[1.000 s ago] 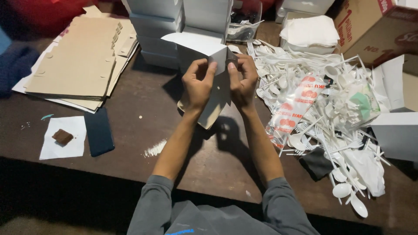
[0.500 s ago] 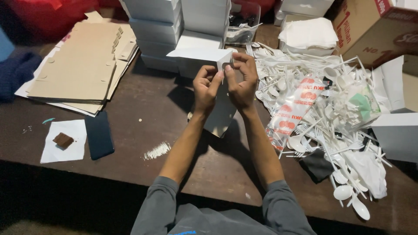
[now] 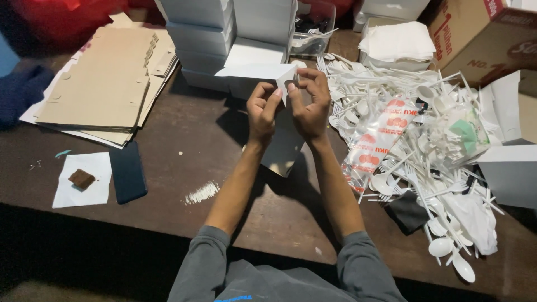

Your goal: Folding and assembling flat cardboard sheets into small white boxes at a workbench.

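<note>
Pinching a white box blank [image 3: 282,142] between left hand [image 3: 262,112] and right hand [image 3: 309,106] beside scattered plastic cutlery [image 3: 414,140]; a crooked crease could tear it

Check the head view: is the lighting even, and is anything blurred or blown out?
Head view: uneven, dim at the left and bottom edges; hands and white folded cardboard piece cast dark shadows on the brown wooden table; the white plastic cutlery pile is bright, not clipped; edges slightly soft.

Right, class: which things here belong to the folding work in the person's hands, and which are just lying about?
In hand:
left hand
right hand
white card box
stacked white boxes
flat cardboard sheets

Lying about:
dark phone
brown piece on white paper
plastic cutlery heap
brown carton
</note>
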